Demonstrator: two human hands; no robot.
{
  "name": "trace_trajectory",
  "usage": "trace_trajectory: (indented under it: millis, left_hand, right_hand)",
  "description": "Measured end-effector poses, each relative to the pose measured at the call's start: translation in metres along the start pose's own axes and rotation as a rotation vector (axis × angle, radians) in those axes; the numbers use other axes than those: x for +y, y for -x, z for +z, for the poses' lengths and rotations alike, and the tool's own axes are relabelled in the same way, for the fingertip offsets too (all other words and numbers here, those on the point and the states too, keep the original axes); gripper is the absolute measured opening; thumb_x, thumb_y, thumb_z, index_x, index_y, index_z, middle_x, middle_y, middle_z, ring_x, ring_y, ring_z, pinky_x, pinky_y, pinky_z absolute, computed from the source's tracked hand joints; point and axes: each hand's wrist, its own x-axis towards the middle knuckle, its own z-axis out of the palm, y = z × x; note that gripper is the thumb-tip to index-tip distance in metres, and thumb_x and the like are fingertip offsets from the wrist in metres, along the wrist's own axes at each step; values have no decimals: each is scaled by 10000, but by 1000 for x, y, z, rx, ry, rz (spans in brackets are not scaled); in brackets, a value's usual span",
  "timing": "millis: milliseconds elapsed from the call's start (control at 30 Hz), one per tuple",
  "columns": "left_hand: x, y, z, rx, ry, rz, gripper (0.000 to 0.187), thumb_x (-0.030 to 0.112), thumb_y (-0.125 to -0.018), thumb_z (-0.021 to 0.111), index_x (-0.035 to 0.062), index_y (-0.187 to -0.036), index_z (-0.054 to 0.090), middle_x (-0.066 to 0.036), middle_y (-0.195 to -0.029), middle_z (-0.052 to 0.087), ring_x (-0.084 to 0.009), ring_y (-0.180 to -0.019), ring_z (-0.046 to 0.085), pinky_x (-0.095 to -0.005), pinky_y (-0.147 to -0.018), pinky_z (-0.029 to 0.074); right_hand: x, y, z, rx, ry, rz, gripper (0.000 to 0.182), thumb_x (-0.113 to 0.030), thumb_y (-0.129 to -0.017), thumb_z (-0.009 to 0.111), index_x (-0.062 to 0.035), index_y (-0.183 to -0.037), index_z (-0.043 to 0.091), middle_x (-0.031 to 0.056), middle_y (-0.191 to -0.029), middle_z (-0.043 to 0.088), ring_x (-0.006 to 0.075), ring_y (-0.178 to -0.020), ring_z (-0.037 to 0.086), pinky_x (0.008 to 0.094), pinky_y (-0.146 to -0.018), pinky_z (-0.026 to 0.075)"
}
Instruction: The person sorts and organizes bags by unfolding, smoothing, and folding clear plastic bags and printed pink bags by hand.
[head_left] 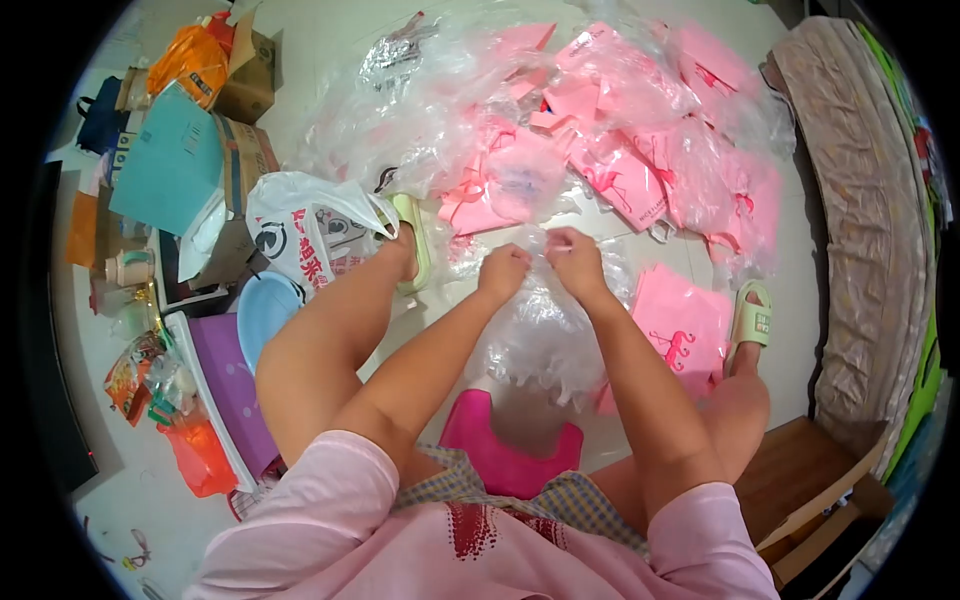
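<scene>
Between my knees hangs a clear plastic bag (pixel 540 335), crumpled and see-through. My left hand (pixel 505 270) is closed at the upper left edge of it, fingers curled in. Opposite, my right hand (pixel 573 262) pinches the bag's upper right edge. The two hands are a short gap apart. Just beyond them lie pink flamingo-print bags (pixel 510 180) in clear plastic wrapping. To the right of my right forearm, a stack of pink bags (pixel 683 325) with a flamingo print lies on the floor.
A heap of clear plastic wrapping (pixel 400 130) spreads across the far floor. A white carrier bag (pixel 310 225) and a blue basin (pixel 268 310) stand at left, near cardboard boxes (pixel 247 80). A pink stool (pixel 510 465) is under me. A padded cushion (pixel 855 200) lines the right.
</scene>
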Motion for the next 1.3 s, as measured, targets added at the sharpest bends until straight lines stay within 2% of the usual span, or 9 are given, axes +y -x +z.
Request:
trace_trajectory:
  millis: [100,200,467,533,700,800,967,1100,1300]
  left_hand:
    - [-16,-22,-19,-45,242,-208,122,46,-792,549,-11,-873,620,-79,-732,629,-114,-572,574,-233,-544,477]
    - [-27,-37,-25,-41,375,-256,124,46,-800,552,-7,-892,614,-68,-739,621,-103,-548,549,-217,-515,449]
    - [13,-46,-28,283,271,-114,376,301,-816,609,1,-1042,587,-94,-931,641,-226,-877,596,-339,-785,460]
    - [58,-33,-31,266,588,-714,527,402,-806,625,40,-1172,515,-124,-1092,598,-253,-1014,565,-399,-887,427]
    - [121,13,-36,-496,1412,-346,498,325,-830,628,65,-1228,480,-130,-1111,584,-242,-1021,565,-388,-898,431]
    - [163,30,-30,-446,979,10,346,166,-821,638,52,-1136,555,-98,-993,624,-187,-890,598,-309,-786,472]
    - [232,75,-63,-250,-79,473,256,50,-762,657,14,-1011,612,-29,-831,624,-111,-742,577,-255,-653,466]
    - [241,96,-60,-340,-75,453,296,43,-741,672,16,-1029,609,-19,-811,619,-100,-735,579,-244,-642,461]
    - [255,99,-57,-490,52,550,285,29,-764,643,-1,-1044,605,-35,-749,613,-135,-678,582,-256,-620,464]
  right_hand:
    - [9,-45,14,399,104,69,567,-93,-691,680,-22,-1210,464,185,-1073,581,280,-994,565,325,-717,506]
    - [-4,-91,24,456,-141,76,568,-84,-690,686,-13,-1204,454,174,-1018,580,242,-877,597,312,-627,513]
    - [-34,-90,5,61,-325,329,263,-100,-787,639,6,-1024,602,55,-854,605,129,-690,571,247,-588,494]
    - [-69,-47,-21,102,-435,240,205,-97,-799,627,-1,-980,623,48,-837,609,123,-684,569,250,-596,495]
    - [-106,53,-92,179,-556,281,239,-118,-822,611,22,-1015,601,57,-819,611,137,-683,581,266,-605,505]
    - [-102,85,-129,192,-399,372,325,-100,-799,612,38,-1085,544,109,-910,614,187,-824,597,325,-684,528]
    - [-112,121,-169,634,-34,-51,611,-59,-703,632,0,-1268,408,172,-1166,518,235,-1003,552,314,-787,480]
    - [-132,135,-152,398,-97,-428,512,-111,-718,679,-35,-1192,501,140,-1064,583,197,-930,580,291,-780,469]
    - [-124,129,-173,347,-288,-152,144,-112,-793,631,7,-872,610,41,-769,621,104,-713,559,262,-685,449]
